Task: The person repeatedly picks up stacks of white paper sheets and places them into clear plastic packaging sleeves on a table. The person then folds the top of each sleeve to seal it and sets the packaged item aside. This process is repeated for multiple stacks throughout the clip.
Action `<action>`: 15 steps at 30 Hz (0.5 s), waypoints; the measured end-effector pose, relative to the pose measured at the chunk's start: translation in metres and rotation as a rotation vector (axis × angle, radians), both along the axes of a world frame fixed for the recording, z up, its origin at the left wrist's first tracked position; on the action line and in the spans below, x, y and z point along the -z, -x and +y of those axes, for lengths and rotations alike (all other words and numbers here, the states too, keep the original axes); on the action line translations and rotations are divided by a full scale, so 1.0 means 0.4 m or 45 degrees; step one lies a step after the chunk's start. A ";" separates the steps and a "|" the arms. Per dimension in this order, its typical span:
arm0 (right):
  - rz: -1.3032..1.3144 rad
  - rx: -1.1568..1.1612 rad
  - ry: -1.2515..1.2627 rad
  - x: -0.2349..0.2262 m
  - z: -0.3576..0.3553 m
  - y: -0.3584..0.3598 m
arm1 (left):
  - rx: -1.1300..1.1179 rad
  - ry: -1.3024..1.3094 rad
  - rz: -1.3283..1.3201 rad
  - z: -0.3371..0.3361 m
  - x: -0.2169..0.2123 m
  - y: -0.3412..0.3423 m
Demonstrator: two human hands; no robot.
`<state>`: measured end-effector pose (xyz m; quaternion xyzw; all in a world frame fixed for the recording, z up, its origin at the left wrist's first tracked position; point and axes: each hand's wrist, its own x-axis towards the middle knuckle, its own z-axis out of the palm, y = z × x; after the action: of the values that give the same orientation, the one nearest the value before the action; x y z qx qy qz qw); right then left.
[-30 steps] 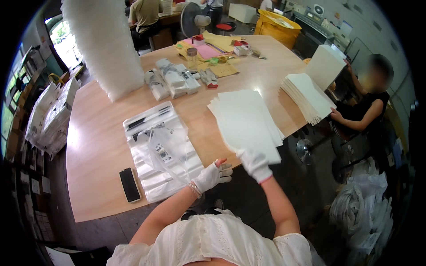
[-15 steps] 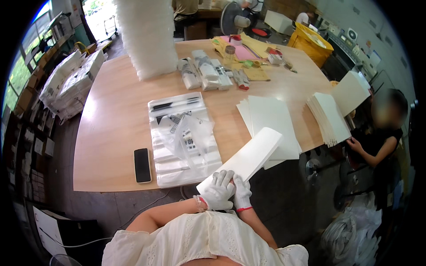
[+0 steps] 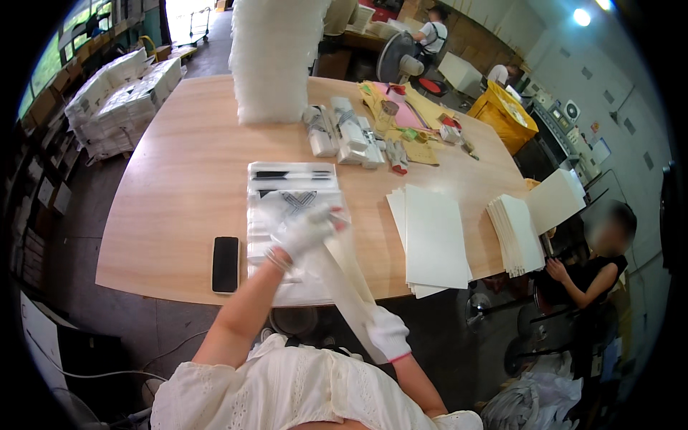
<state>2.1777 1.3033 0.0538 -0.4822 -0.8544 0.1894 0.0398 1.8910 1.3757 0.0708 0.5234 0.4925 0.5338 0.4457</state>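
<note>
My right hand, in a white glove, is closed on the lower end of a folded white card sheet. The folded sheet slants from the table's front edge up and left toward my other hand. Gloved as well, my left hand is smeared by motion over a stack of printed clear plastic bags. Whether its fingers grip a bag or the sheet's upper end cannot be made out. Part of the bag stack is hidden under that hand and forearm.
A black phone lies left of the bags. Flat white sheets lie to the right. Farther back stand a tall stack of white padding and wrapped packs. At the right, a seated person is beside a pile of folded sheets.
My left hand has left the folded sheet and moved up and left over the bags. My right hand has lowered slightly, and the sheet now tilts the other way. The view has shifted.
</note>
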 end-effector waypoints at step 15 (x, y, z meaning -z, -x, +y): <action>0.067 0.382 0.083 0.226 0.354 0.153 | -1.169 -0.305 1.429 -0.192 0.307 -0.037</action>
<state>2.1165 1.4450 -0.0366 -0.6003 -0.7648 0.2216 0.0743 1.9060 1.2989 -0.0518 0.5041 0.7545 0.3686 -0.2021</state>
